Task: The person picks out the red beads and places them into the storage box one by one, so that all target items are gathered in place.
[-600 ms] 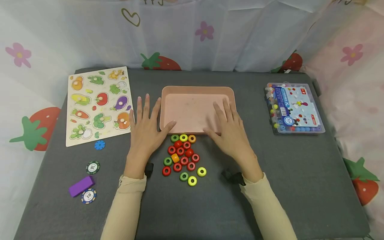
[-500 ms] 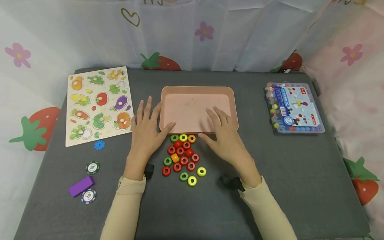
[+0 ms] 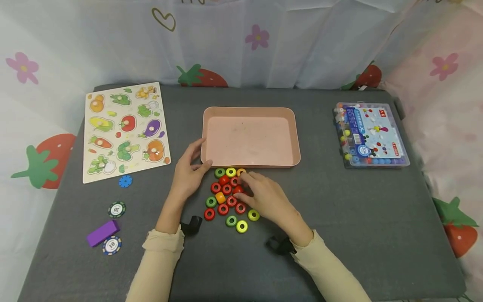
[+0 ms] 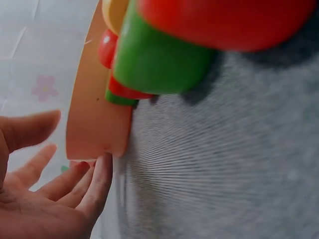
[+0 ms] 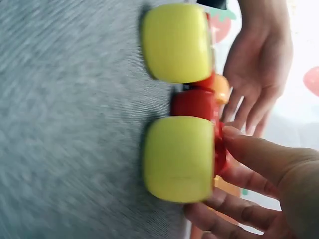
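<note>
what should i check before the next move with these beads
1. Tray lying flat, open side up: ok.
2. Left grip at the tray: ok, it is at the near left corner.
3. Right grip at the beads: ok, it reaches over the right side of the cluster.
4. A bead firmly held: cannot tell, the right grip hides part of the contact.
5. Beads inside the tray: not ok, the cluster lies outside, on the near side.
6. Purple block away from both grips: ok, it lies apart at the left.
</note>
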{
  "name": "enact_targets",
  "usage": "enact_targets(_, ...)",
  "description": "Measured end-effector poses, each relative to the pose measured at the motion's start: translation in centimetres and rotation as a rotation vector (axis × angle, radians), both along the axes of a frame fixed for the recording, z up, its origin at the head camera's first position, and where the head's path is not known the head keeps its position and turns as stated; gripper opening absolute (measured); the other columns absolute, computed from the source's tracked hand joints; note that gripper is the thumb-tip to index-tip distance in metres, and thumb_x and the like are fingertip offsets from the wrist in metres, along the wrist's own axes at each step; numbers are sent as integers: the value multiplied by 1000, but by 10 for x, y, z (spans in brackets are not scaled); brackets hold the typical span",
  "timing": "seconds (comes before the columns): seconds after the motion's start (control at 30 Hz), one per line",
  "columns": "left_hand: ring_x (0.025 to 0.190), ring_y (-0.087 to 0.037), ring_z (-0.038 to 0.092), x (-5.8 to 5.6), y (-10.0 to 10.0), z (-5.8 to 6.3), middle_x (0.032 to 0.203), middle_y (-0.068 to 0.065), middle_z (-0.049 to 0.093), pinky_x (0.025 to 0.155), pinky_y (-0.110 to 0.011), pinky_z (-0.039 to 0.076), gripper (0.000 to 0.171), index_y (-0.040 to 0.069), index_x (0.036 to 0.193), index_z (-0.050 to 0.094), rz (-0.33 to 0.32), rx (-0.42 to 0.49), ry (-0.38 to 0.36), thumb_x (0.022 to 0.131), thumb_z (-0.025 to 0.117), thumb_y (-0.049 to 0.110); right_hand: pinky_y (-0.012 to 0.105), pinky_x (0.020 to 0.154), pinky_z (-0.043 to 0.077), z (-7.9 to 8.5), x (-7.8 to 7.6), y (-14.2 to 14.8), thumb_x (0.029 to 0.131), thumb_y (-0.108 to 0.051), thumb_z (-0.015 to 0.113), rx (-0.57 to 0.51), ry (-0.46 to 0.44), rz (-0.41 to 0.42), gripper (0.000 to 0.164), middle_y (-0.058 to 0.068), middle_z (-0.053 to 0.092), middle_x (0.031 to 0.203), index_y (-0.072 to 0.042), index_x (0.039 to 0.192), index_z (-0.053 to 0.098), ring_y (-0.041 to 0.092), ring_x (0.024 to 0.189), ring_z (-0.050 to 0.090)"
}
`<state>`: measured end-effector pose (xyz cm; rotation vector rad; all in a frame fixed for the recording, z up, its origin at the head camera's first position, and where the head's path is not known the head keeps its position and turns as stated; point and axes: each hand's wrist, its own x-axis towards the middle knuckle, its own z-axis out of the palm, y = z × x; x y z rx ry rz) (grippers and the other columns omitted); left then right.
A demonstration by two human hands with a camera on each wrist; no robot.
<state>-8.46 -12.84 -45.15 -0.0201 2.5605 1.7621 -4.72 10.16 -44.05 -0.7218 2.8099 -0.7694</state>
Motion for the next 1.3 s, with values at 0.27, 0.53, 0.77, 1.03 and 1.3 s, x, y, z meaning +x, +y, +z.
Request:
enact_targets(0.27, 141, -31, 44, -2, -1, -5, 151, -17, 47, 105, -52, 45, 59, 10, 149, 46, 25, 114, -28, 94, 66, 0, 30, 68, 48, -4, -4, -3, 90, -29, 76, -70, -67, 21, 26, -5, 62, 94, -17, 109, 64, 9, 78, 57)
enact_targets(0.53, 141, -27, 44, -1, -1, -7, 151, -15, 48, 109, -48, 42, 56, 10, 147, 48, 50, 122, -76, 95, 65, 3, 28, 71, 53, 5, -19, 2, 88, -16, 78, -296, -92, 55, 36, 1, 63, 100, -6, 122, 70, 11, 81, 59)
enact_targets(0.77, 142, -27, 43, -1, -2, -10, 150, -15, 48, 110, -48, 41, 54, 9, 146, 50, 47, 144, -81, 95, 66, 3, 33, 82, 58, 10, -46, 3, 81, -2, 82, -583, -17, -52, 37, 7, 67, 106, -3, 117, 72, 18, 88, 69)
enact_targets(1.03, 142, -28, 43, 0, 0, -7, 150, -15, 49, 113, -47, 37, 54, 9, 146, 50, 63, 143, -93, 95, 66, 2, 33, 85, 58, -6, -90, -6, 83, -2, 80, -464, -70, -252, 35, 11, 66, 107, -1, 117, 72, 23, 95, 70)
enact_targets(1.3, 142, -40, 40, 5, 6, 19, 149, -26, 46, 114, -55, 32, 54, 0, 146, 47, 60, 133, -109, 94, 62, -4, 39, 85, 50, -12, -108, -18, 84, -9, 79, -301, -86, -269, 28, 9, 69, 108, -8, 112, 75, 24, 96, 60)
